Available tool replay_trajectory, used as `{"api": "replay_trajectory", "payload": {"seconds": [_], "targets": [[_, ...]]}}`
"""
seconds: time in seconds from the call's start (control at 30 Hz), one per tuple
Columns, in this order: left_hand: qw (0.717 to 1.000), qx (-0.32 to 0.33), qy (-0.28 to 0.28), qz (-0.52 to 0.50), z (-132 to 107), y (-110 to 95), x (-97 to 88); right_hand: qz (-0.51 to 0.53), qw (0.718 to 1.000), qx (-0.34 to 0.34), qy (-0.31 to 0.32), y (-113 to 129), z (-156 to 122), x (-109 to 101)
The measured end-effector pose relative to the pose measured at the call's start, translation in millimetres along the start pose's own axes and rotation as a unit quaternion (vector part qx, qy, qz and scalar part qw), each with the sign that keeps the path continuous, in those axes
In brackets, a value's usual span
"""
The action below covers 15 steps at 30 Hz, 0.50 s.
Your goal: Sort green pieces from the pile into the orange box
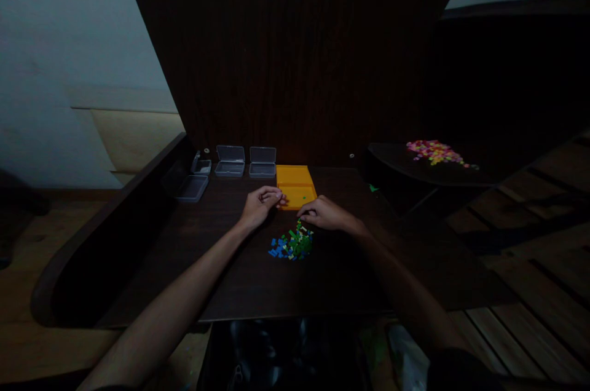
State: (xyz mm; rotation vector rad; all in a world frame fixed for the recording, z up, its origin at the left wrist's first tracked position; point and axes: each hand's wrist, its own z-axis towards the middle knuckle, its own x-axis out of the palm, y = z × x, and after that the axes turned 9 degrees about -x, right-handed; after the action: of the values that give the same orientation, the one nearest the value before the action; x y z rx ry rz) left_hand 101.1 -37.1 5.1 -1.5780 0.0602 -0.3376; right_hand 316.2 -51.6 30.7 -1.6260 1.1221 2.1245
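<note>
Dark wooden worktop (pixel 230 280) carries an orange tray (pixel 295 185), with the left hand (pixel 260 203), fingers pinched closed, at its front edge, and the right hand (pixel 325 214), fingers curled closed, touching the pile of small bricks (pixel 292 245) just before the tray.

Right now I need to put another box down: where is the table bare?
Bare: the table strip nearer than the brick pile, and between the left hand and clear boxes. Crowded: by the orange tray and right hand.
</note>
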Motion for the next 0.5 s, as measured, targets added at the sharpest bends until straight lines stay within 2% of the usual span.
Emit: {"api": "replay_trajectory", "payload": {"seconds": [0.17, 0.33, 0.43, 0.5], "targets": [[1.0, -0.002, -0.016, -0.006, 0.3, -1.3, -0.1, -0.01, 1.0, -0.004, 0.026, 2.7, 0.6, -0.2], [0.999, 0.008, -0.045, 0.017, 1.4, -2.6, -1.1, -0.001, 1.0, -0.006, 0.026, 3.1, 1.4, 0.6], [0.998, 0.02, -0.054, 0.034, 1.3, -3.2, -1.7, 0.018, 1.0, -0.001, -0.004, 1.4, -0.5, -4.5], [0.997, 0.03, -0.059, 0.045, 0.7, -4.0, -2.0, 0.015, 0.998, 0.022, -0.053, -1.8, -2.5, -9.6]]}}
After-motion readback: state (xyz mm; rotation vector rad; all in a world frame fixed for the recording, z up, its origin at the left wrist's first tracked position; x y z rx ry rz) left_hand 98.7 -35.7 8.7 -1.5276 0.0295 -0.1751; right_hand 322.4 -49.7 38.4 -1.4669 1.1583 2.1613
